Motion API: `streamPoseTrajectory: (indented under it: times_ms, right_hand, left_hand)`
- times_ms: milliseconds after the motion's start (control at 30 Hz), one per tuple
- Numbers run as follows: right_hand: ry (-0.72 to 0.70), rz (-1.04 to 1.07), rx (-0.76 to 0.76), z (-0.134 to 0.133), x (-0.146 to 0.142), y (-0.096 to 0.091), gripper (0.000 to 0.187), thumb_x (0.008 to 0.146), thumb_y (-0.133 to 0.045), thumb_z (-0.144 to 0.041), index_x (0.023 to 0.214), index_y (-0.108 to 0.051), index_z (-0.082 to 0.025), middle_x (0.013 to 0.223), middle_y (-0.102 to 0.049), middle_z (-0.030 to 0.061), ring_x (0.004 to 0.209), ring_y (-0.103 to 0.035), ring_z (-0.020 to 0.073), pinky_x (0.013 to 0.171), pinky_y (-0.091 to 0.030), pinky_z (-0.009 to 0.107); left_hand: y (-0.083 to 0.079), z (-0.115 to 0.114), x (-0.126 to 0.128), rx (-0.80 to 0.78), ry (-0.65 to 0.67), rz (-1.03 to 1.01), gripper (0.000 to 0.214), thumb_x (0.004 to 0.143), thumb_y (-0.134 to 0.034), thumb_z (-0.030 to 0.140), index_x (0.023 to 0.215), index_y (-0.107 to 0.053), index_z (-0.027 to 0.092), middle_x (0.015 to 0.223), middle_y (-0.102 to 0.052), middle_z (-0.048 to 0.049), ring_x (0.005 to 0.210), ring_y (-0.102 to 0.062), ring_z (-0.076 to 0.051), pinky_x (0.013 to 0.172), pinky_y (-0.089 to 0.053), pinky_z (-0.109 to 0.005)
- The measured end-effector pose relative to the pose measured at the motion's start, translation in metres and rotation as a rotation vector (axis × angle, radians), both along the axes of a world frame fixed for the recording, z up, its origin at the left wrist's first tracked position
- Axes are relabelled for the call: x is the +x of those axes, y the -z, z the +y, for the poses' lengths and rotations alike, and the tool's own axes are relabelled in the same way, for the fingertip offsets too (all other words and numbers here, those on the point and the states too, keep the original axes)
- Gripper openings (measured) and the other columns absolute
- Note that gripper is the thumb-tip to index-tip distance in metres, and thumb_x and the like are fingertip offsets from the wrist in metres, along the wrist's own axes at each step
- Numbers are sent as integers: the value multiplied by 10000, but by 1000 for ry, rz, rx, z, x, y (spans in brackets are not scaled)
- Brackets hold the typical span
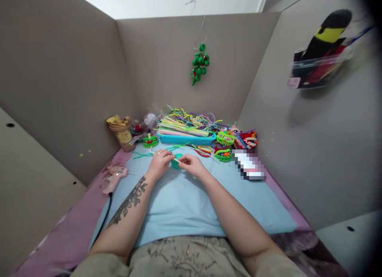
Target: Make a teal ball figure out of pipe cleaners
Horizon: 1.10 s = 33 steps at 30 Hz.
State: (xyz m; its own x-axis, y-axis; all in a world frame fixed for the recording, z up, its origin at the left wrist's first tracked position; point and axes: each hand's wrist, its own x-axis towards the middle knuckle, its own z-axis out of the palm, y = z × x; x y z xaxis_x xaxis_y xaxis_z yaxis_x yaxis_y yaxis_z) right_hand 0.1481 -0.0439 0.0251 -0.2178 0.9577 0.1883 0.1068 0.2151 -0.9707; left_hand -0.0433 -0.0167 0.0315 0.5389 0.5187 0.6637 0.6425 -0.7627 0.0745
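Note:
Between my hands runs a short white pipe cleaner (177, 160), pinched at either end. My left hand (161, 161) is closed on its left end, and a white tip also shows beyond the back of that hand. The fingers of my right hand (193, 166) are closed on the other end. Right behind the white piece is a round teal pipe cleaner piece (178, 167), partly covered by my fingers; I cannot tell whether the two are joined. Loose teal pipe cleaners (141, 154) lie beyond my left hand.
At the back, a blue tray (186, 139) is heaped with pipe cleaners. Green pipe-cleaner figures (223, 155) stand nearby, with red-handled scissors (204, 151) beside them. A pink glue gun (115, 181) with a black cord lies left, below a cup (122, 136). A blurred-out phone-like object (249, 165) lies right.

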Motion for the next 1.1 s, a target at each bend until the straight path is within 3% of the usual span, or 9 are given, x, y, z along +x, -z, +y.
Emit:
streamPoseTrajectory:
  times_ms: [133, 267, 367, 500, 633, 900, 1100]
  right_hand:
    - [-14, 8, -39, 0, -2, 2, 189, 641, -650, -326, 714, -581, -166, 575, -552, -34, 511, -473, 98, 515, -363, 227]
    - [19, 14, 7, 3, 1, 1, 170, 652, -647, -314, 666, -559, -169, 542, -520, -42, 501, -446, 95, 503, -335, 223]
    - [39, 1, 43, 4, 3, 1, 150, 658, -641, -297, 656, -566, -168, 559, -527, -37, 522, -445, 98, 519, -344, 226]
    - [103, -221, 216, 1, 3, -2, 70, 687, -624, -238, 669, -605, -173, 645, -570, -16, 601, -479, 110, 591, -382, 234]
    - [119, -351, 350, -2, 1, -6, 56, 724, -592, -178, 682, -628, -188, 684, -573, -6, 657, -503, 126, 641, -398, 243]
    - [78, -450, 388, 1, 4, -2, 106, 741, -568, -132, 684, -629, -196, 747, -563, 8, 734, -528, 140, 713, -414, 258]
    - [244, -394, 364, 8, 8, 2, 121, 758, -502, -141, 672, -575, -184, 739, -532, 18, 759, -505, 160, 725, -397, 284]
  left_hand:
    - [1, -2, -1, 26, 34, -71, 224, 870, -470, 181, 974, -665, 217, 942, -662, -71, 924, -572, -190, 829, -439, -367]
    - [-1, -6, 1, 28, 45, -125, 208, 867, -499, 237, 1030, -623, 205, 927, -656, -70, 908, -574, -190, 828, -443, -368]
    - [-5, -11, 5, 6, 76, -85, 172, 860, -517, 280, 969, -620, 195, 857, -648, -58, 860, -569, -188, 817, -438, -361]
    - [-8, -13, 9, 5, 71, 4, 189, 888, -462, 270, 848, -633, 200, 795, -633, -45, 816, -558, -172, 799, -422, -338]
    - [-8, -12, 9, 43, 44, 48, 190, 890, -459, 269, 854, -634, 202, 801, -628, -47, 830, -556, -175, 802, -413, -339]
    - [-11, -20, 13, 111, 43, 103, 192, 889, -446, 210, 870, -636, 207, 848, -645, -54, 886, -560, -195, 814, -409, -354]
    - [-4, -17, 14, 46, -9, -13, 196, 894, -439, 222, 923, -632, 203, 886, -655, -59, 859, -572, -175, 789, -430, -326]
